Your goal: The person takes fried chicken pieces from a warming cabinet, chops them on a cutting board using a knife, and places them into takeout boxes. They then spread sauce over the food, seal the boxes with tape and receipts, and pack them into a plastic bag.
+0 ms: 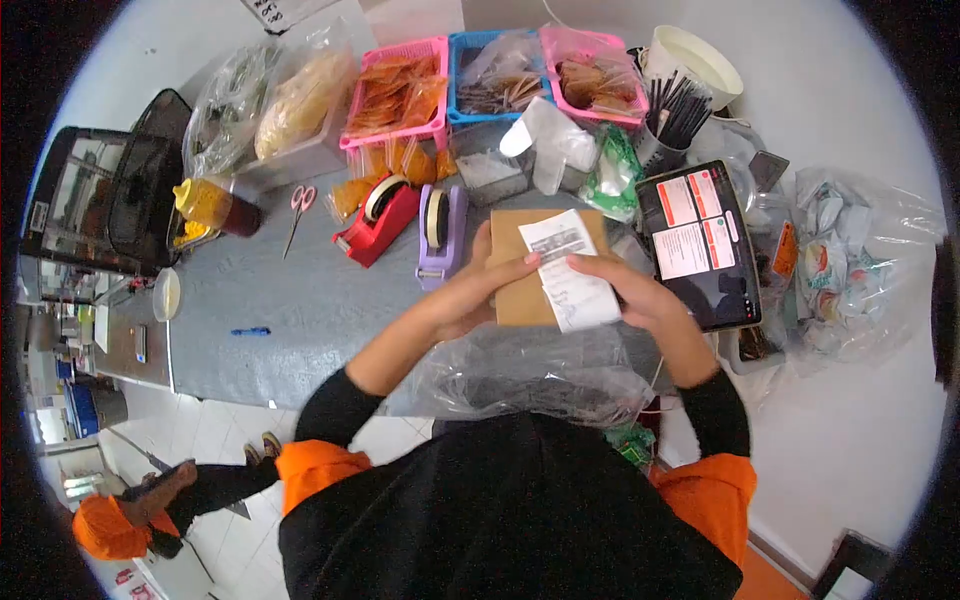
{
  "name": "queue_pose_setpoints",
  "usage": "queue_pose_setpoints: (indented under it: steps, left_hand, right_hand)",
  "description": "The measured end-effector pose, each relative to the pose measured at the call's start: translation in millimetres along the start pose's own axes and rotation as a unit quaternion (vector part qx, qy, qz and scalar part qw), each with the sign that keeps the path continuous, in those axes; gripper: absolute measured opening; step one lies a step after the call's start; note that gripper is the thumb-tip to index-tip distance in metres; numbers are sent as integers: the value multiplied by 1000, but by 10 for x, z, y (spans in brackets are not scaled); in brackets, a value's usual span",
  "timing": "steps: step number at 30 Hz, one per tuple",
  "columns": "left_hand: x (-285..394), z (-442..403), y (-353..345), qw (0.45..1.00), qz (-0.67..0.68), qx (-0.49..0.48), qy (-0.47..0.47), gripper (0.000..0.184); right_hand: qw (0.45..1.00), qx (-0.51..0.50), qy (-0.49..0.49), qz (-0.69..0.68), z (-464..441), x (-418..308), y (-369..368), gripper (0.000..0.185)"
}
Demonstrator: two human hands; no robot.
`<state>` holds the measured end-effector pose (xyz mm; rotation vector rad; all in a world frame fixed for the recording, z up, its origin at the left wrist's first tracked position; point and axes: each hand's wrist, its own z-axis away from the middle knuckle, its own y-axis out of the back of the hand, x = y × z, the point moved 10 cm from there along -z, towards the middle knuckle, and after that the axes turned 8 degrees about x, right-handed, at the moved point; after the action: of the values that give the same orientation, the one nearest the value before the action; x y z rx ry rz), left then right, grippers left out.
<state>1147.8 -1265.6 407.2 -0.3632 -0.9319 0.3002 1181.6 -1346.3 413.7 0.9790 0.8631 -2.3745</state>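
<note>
Both hands hold a brown cardboard box (512, 240) over the grey table, near its middle. A white printed paper slip (575, 290) lies slanted on the box's top. My left hand (482, 290) grips the box's left side, its thumb on the slip's left edge. On the right side is my right hand (632, 290), with its thumb pressed on the slip. Clear plastic bags (530, 375) lie between the box and my body. Just left of the box stands a purple tape dispenser (440, 240); a red one (378, 222) is beside it.
A tablet (700, 245) stands at the right, near a bag of packets (850, 260). Pink and blue baskets (487, 45) line the back. Scissors (300, 205), a sauce bottle (225, 207) and a blue pen (251, 331) are at the left. Another person (150, 510) is at lower left.
</note>
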Motion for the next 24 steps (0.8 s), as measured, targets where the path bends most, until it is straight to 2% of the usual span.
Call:
queue_pose_setpoints:
  steps: [2,4,5,6,8,9,11,12,13,14,15,16,17,18,19,20,21,22,24]
  left_hand:
    - [79,587,-227,997,12,-39,70,87]
    - [-36,974,-400,990,13,-80,113,88]
    - [-197,1104,-393,986,-25,-69,149,83]
    - [-374,1158,-399,979,-43,-75,186,76]
    - [-842,1070,-213,961,-54,-53,267,71]
    - [-985,948,-130,963,-49,-45,262,71]
    - [-1031,587,-2,988,-40,-46,145,69]
    - [-1133,466,59,989,-39,-38,137,69]
    - [-1051,305,174,993,-113,-3,36,70]
    - [-944,218,281,980,-185,32,-64,71]
    - [-1042,180,379,979,-187,39,-70,71]
    - [-1018,201,481,959,-235,69,-143,70]
    - [-888,305,502,930,-283,97,-215,70]
    - [-898,403,540,927,-286,102,-219,70]
    - [-921,535,589,849,-476,147,-173,70]
    - [-903,631,686,730,-646,187,-118,69]
    - [-621,739,629,742,-587,223,-237,70]
    - [-490,746,606,739,-588,227,-238,70]
    - [2,929,413,805,-420,230,-350,70]
  right_hand:
    - [1000,-16,-6,21,489,-117,-298,55]
    - [994,-20,-106,24,855,160,-428,64]
    - [987,-36,-157,12,947,406,-465,66]
    - [977,-52,-207,1,1000,639,-485,69]
    - [970,-80,-228,-17,900,837,-508,68]
    - [960,-94,-262,-43,777,1040,-422,68]
    - [946,-115,-296,-60,492,1377,-263,68]
    - [965,-73,-251,-25,244,1455,-81,67]
    - [979,-30,-201,7,30,1487,79,66]
    - [979,-37,-198,13,-95,1581,124,66]
    - [989,3,-127,69,-253,1551,261,65]
    - [990,43,-53,123,-333,1443,353,64]
    - [984,98,70,128,-179,1062,218,64]
    - [984,93,75,130,-176,1047,222,64]
    - [976,75,96,179,-182,1022,226,65]
    - [965,59,119,226,-204,1007,234,67]
    - [929,73,151,329,-258,1049,317,69]
    - [929,71,155,328,-217,991,255,69]
    - [794,134,180,565,-32,757,100,72]
